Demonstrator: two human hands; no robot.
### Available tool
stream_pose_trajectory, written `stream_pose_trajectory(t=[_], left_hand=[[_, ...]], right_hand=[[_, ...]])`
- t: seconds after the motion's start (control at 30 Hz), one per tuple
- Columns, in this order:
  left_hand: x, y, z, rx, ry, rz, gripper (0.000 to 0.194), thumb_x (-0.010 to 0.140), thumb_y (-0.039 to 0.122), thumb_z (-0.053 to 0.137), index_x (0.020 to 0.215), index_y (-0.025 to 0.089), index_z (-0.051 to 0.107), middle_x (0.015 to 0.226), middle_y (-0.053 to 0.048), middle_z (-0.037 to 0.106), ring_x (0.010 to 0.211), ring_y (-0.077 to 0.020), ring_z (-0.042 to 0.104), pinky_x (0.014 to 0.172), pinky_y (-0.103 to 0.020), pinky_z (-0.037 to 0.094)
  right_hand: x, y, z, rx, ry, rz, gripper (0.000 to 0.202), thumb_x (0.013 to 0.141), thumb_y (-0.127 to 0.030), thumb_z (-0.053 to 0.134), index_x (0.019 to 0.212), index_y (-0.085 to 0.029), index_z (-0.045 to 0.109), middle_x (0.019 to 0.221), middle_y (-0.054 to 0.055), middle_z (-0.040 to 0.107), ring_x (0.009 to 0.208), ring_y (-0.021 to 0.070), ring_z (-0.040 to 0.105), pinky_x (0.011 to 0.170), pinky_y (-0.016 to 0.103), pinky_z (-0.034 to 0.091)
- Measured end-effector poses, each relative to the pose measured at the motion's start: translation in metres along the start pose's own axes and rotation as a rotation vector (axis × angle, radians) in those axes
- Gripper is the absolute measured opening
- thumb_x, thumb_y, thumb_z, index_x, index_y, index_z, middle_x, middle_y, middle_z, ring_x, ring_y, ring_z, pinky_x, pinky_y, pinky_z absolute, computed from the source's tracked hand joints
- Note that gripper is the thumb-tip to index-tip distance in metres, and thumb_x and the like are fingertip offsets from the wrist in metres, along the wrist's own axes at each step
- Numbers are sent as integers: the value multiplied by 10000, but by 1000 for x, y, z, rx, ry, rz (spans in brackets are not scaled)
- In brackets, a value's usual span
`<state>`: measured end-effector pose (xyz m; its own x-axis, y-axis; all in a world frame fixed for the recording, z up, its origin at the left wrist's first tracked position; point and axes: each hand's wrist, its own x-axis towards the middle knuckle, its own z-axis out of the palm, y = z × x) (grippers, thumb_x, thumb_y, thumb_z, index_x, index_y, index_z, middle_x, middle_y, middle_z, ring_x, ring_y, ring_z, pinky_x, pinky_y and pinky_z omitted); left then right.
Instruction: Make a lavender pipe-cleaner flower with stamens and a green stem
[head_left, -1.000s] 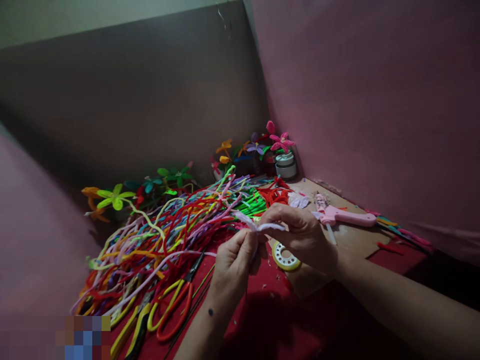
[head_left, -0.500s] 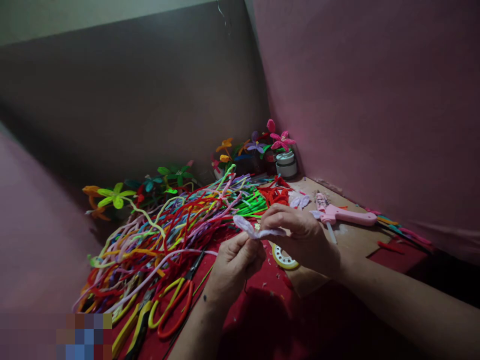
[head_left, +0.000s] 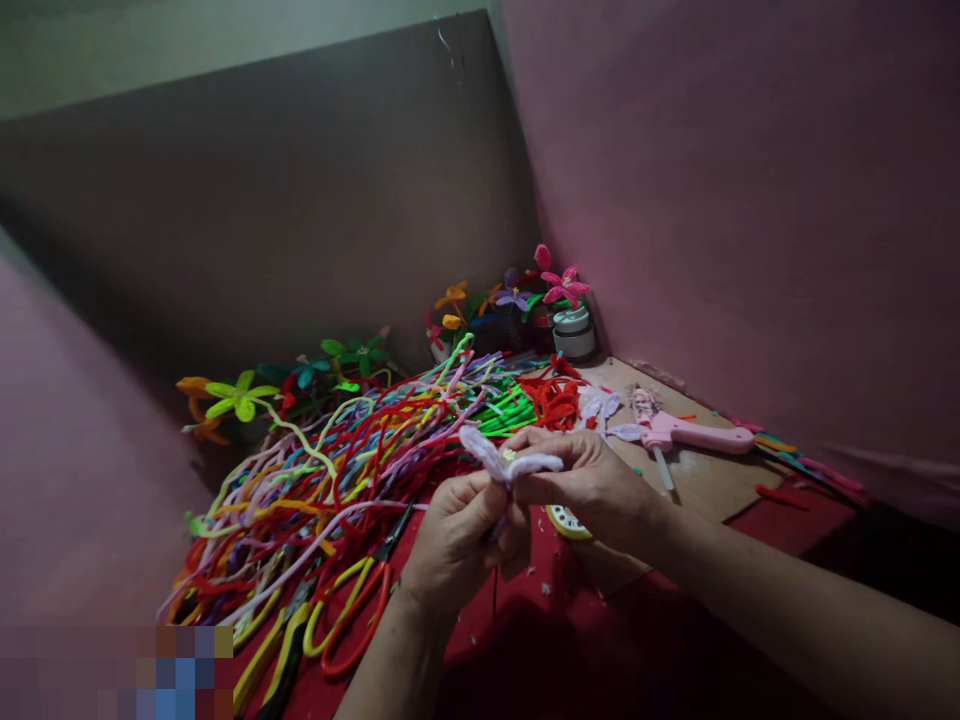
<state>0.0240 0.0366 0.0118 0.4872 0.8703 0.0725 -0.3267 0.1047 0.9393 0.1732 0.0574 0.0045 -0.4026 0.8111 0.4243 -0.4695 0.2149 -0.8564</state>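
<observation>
Between my two hands is a pale lilac pipe-cleaner flower (head_left: 486, 452) with fuzzy petals and a small yellowish centre. My left hand (head_left: 465, 525) is closed round its base, and a thin dark stem hangs below the fingers. My right hand (head_left: 592, 485) pinches a petal on the right side, its fingertips close to the centre. Beyond my right hand lie loose lilac petals (head_left: 600, 408) on a brown board (head_left: 716, 480). A pink glue gun (head_left: 697, 432) rests there too, with a glue stick near it.
A large heap of coloured pipe cleaners (head_left: 300, 490) covers the left and middle. Red-and-yellow-handled scissors (head_left: 360, 610) and yellow-black pliers (head_left: 277, 650) lie at front left. Finished flowers (head_left: 240, 397) and a white-grey jar (head_left: 574, 332) stand at the back. A yellow-rimmed roll (head_left: 568, 522) sits below my right hand.
My right hand has shifted slightly down and left, its fingers drawing closer round the flower's right petal. The flower has turned a little in my left hand. The view has tilted slightly.
</observation>
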Motion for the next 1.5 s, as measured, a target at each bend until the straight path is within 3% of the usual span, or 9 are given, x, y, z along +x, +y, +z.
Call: stream_pose_trajectory(t=[0.4, 0.5, 0.6, 0.7, 0.83, 0.97, 1.27, 1.4, 1.5], left_hand=[[1, -2, -7, 50, -44, -86, 420, 715, 514, 580, 579, 116, 591, 365, 41, 384, 279, -55, 313, 319, -210, 335], [4, 2, -5, 222, 54, 6, 414, 730, 500, 574, 615, 106, 621, 501, -26, 549, 435, -93, 466, 471, -226, 402], [6, 6, 0, 354, 225, 157, 225, 679, 334, 685, 783, 137, 654, 724, -33, 644, 667, -131, 553, 654, -235, 428], [4, 4, 7, 478, 384, 235, 197, 663, 246, 700, 841, 173, 656, 789, -16, 655, 750, -148, 566, 718, -246, 432], [0, -1, 16, 607, 502, 310, 107, 712, 258, 651, 782, 180, 673, 749, -13, 656, 718, -154, 569, 711, -257, 439], [-3, 0, 18, 557, 475, 321, 77, 719, 244, 641, 702, 170, 646, 655, 2, 606, 633, -131, 525, 634, -236, 422], [-1, 7, 16, 244, 237, 203, 102, 783, 205, 566, 708, 145, 601, 608, -1, 528, 552, -100, 443, 558, -240, 360], [-1, 6, 17, 268, 229, 190, 107, 804, 217, 542, 759, 152, 616, 582, 7, 519, 551, -102, 449, 568, -243, 363], [-3, 6, 21, 432, 324, 221, 157, 810, 250, 540, 703, 157, 607, 598, 8, 532, 582, -106, 471, 598, -236, 385]], right_hand=[[-3, 2, 8, 221, 45, 132, 78, 658, -217, 718, 712, -176, 680, 925, 14, 542, 650, 92, 544, 588, 241, 471], [-2, 1, 9, 168, 87, 73, 83, 686, -252, 696, 711, -174, 684, 958, 23, 523, 629, 79, 525, 541, 226, 468], [0, 0, 9, 114, 189, -10, 84, 688, -263, 698, 716, -183, 693, 936, 20, 514, 730, 97, 519, 612, 216, 474], [3, 0, 11, 128, 270, -27, 95, 655, -253, 723, 715, -186, 695, 926, 15, 524, 808, 118, 512, 676, 222, 469], [6, 4, 14, 290, 288, 68, 167, 585, -211, 765, 729, -175, 689, 807, 3, 570, 706, 101, 519, 638, 220, 447], [9, 5, 13, 415, 181, 152, 145, 572, -212, 763, 670, -147, 677, 618, -2, 580, 583, 94, 501, 586, 229, 424], [13, -9, 4, 318, -81, 248, 119, 615, -224, 726, 660, -131, 667, 642, 5, 574, 489, 89, 501, 422, 215, 423], [12, -8, 4, 298, -78, 221, 123, 648, -219, 703, 737, -136, 682, 650, 2, 569, 490, 90, 509, 417, 217, 418], [10, -8, 7, 278, 13, 187, 135, 651, -197, 697, 773, -141, 683, 658, -3, 564, 506, 82, 496, 429, 206, 387]])
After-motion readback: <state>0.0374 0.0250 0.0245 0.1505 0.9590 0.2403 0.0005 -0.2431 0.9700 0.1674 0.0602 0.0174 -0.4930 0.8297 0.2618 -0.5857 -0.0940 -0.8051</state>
